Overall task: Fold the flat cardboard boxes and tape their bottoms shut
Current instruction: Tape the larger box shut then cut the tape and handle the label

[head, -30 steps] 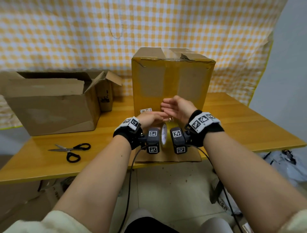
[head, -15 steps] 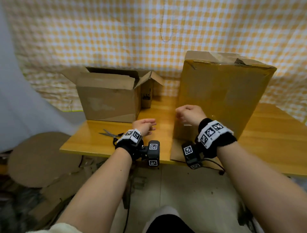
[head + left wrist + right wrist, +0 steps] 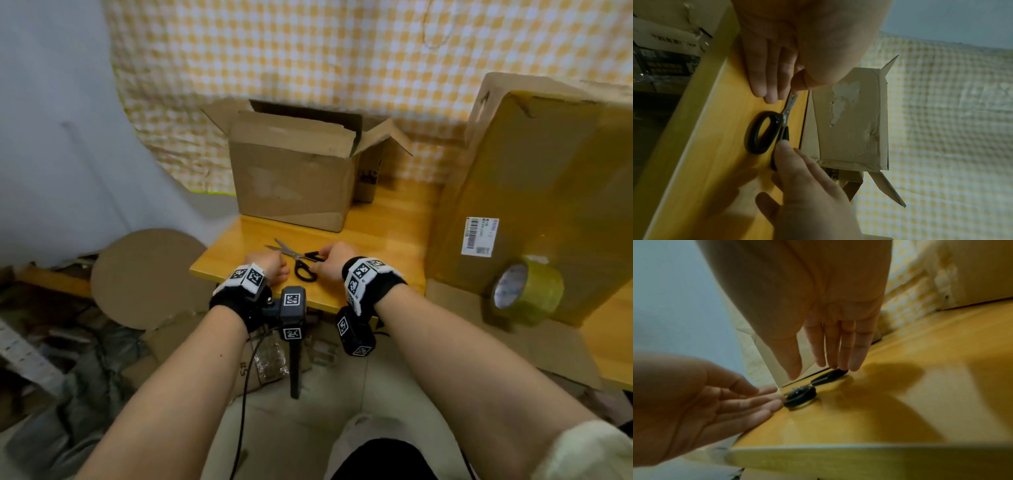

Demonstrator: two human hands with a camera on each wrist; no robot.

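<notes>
Scissors [image 3: 297, 259] between both hands' fingertips

Makeshift packing spot in a storeroom: wood table [image 3: 387, 219] w/ cardboard boxes [image 3: 294, 178], tape roll [image 3: 527, 291], gingham sheet [image 3: 308, 51] backdrop, cardboard scraps [image 3: 147, 274] on floor.

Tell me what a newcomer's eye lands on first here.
Both hands meet over the black-handled scissors near the table's front left corner: the right hand fingers the handle, the left hand is at the blades. To the right stands a tall box wrapped in tape with a roll of tape propped at its foot; behind sits an open cardboard box.
</notes>
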